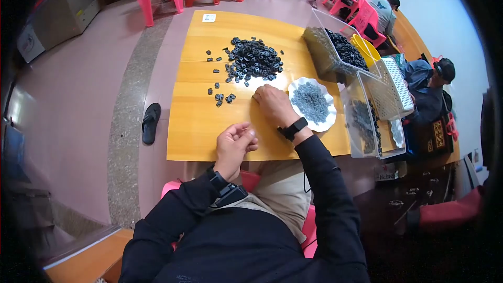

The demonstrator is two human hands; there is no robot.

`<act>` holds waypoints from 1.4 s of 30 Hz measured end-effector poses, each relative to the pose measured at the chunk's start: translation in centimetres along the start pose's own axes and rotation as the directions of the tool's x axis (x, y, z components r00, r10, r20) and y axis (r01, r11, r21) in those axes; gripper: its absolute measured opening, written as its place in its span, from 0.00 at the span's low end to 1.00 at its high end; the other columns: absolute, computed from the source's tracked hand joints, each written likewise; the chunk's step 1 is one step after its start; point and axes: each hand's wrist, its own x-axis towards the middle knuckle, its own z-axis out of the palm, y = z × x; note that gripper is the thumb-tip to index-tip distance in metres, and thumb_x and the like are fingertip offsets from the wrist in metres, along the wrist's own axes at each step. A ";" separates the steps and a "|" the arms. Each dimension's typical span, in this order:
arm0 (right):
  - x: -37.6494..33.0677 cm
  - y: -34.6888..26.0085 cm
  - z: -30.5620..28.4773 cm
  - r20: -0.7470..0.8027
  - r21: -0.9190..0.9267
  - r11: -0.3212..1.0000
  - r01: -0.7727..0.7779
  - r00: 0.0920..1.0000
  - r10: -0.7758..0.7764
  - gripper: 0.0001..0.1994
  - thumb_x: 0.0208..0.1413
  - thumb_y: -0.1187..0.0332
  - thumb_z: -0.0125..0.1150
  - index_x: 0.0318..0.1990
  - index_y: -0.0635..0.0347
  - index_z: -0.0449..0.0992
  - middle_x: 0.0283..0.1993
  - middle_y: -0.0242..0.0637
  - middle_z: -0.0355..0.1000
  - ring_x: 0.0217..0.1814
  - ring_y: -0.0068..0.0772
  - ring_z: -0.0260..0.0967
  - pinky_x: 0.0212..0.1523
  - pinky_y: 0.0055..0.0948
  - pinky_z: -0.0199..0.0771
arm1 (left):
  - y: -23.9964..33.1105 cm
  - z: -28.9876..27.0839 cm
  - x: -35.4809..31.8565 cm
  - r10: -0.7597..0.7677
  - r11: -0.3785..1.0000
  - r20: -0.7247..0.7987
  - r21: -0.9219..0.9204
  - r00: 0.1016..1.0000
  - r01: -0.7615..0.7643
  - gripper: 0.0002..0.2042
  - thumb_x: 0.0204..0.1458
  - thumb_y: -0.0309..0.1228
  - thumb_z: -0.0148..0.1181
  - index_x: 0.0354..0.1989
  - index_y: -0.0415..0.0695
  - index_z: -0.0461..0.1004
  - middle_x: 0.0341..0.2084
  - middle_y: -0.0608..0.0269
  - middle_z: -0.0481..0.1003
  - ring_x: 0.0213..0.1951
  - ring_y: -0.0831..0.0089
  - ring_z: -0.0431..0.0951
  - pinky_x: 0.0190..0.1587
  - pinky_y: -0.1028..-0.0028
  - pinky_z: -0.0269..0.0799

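A heap of small black plastic pieces (pixel 255 58) lies on the yellow wooden table (pixel 196 126), with several loose ones along its left side. My right hand (pixel 276 106) rests low over the table just below the heap, its fingers closed downward; their tips are mostly hidden, and what they pinch cannot be made out. Nearer to me, my left hand (pixel 233 149) hovers above the table's front edge, thumb and fingers pinched together on something too small to name. Beside my right hand stands a white wavy-rimmed plate (pixel 328 120) holding many small greyish, see-through pieces (pixel 309 101).
Along the table's right side stand clear plastic bins (pixel 361 149) with black pieces, a yellow container (pixel 368 48) and a white perforated basket (pixel 399 86). A person (pixel 425 86) sits beyond them. A small white card (pixel 209 18) lies at the far left corner; a black flip-flop (pixel 151 123) is on the floor.
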 end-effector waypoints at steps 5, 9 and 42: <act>-4.7 -2.8 -2.1 0.021 0.422 0.907 0.003 1.000 -0.013 0.08 0.54 0.69 0.55 0.34 0.65 0.75 0.29 0.50 0.73 0.32 0.46 0.73 0.33 0.36 0.72 | 0.7 0.2 0.1 -0.089 0.981 -0.030 -0.177 0.996 0.082 0.13 0.58 0.31 0.55 0.47 0.37 0.69 0.34 0.63 0.73 0.33 0.77 0.75 0.37 0.78 0.75; -7.8 -4.5 -3.6 0.046 0.632 0.775 -0.011 0.999 -0.023 0.07 0.53 0.73 0.58 0.37 0.66 0.76 0.29 0.43 0.75 0.30 0.32 0.73 0.33 0.27 0.72 | 0.5 0.0 -0.3 -0.119 0.978 0.075 -0.163 0.990 0.130 0.09 0.58 0.30 0.55 0.44 0.39 0.71 0.33 0.64 0.74 0.32 0.77 0.75 0.38 0.80 0.75; -8.6 7.9 -4.3 -0.219 -0.082 0.967 -0.242 0.951 0.220 0.06 0.54 0.68 0.55 0.32 0.61 0.73 0.33 0.47 0.72 0.39 0.51 0.70 0.39 0.42 0.68 | 0.1 0.3 -0.7 -0.128 0.990 0.101 -0.051 0.987 0.134 0.08 0.57 0.29 0.56 0.41 0.39 0.73 0.29 0.66 0.74 0.30 0.80 0.75 0.36 0.79 0.77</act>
